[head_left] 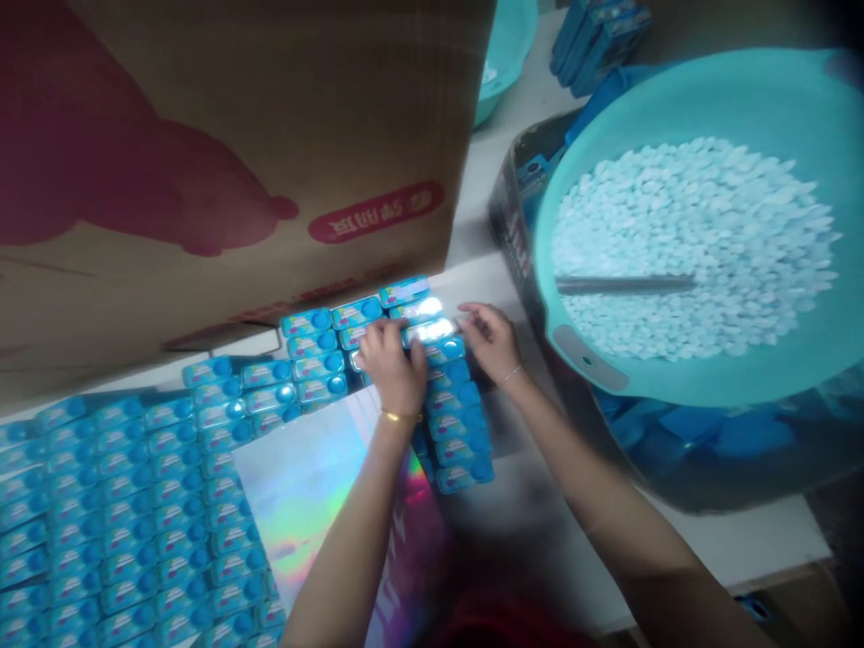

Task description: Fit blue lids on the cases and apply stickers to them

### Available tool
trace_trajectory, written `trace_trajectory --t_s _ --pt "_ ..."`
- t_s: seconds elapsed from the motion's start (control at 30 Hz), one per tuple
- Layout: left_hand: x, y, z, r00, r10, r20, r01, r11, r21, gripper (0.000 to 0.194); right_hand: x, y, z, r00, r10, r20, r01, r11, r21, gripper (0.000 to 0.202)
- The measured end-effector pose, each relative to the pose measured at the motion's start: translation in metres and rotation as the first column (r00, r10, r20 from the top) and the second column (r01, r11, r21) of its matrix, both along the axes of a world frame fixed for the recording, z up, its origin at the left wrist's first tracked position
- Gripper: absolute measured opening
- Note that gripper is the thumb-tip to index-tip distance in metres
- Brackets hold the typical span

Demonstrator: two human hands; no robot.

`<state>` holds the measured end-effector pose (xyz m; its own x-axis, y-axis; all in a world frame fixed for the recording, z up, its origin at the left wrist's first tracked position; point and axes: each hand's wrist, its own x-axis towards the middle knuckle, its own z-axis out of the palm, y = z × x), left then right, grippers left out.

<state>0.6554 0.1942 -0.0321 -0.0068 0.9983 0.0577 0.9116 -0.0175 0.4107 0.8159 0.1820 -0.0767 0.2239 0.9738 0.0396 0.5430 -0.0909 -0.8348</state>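
Many small blue boxes (182, 486) lie in rows across the white table. My left hand (395, 360), with a gold bracelet at the wrist, rests over the boxes in the upper middle, fingers apart. Just right of it, my right hand (491, 340) hovers beside the right ends of the top rows, its fingers bent; whether anything is between the fingertips is too small to tell. A shiny rainbow sheet (310, 477) lies under my left forearm, over part of the rows.
A large brown carton (270, 90) stands behind the rows. On the right, a teal basin (742, 99) of white pieces (708, 225) with a dark flat stick (621, 285) sits over a box of blue packs. Another teal basin (517, 45) stands behind.
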Motion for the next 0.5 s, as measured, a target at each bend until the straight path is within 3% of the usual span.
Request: trace_trajectory --t_s 0.17,0.37,0.43,0.5 --pt "-0.007 -0.015 0.003 0.956 -0.251 -0.153 0.242 0.967 -0.077 0.043 0.002 -0.016 -0.013 0.986 0.168 -0.008 -0.168 0.985 0.051 0.038" --pt "-0.007 -0.016 0.001 0.942 -0.308 -0.131 0.298 0.95 -0.09 0.044 0.012 -0.02 -0.03 0.917 0.321 0.236 -0.316 0.947 -0.062 0.049" --pt "-0.021 -0.015 0.006 0.945 -0.319 -0.074 0.315 0.947 -0.058 0.042 0.015 -0.021 -0.021 0.91 0.266 0.319 -0.263 0.963 -0.053 0.046" --pt "-0.048 -0.018 0.014 0.951 -0.309 -0.005 0.309 0.951 -0.02 0.039 0.008 -0.024 -0.002 0.93 0.126 0.345 -0.142 0.99 0.02 0.042"
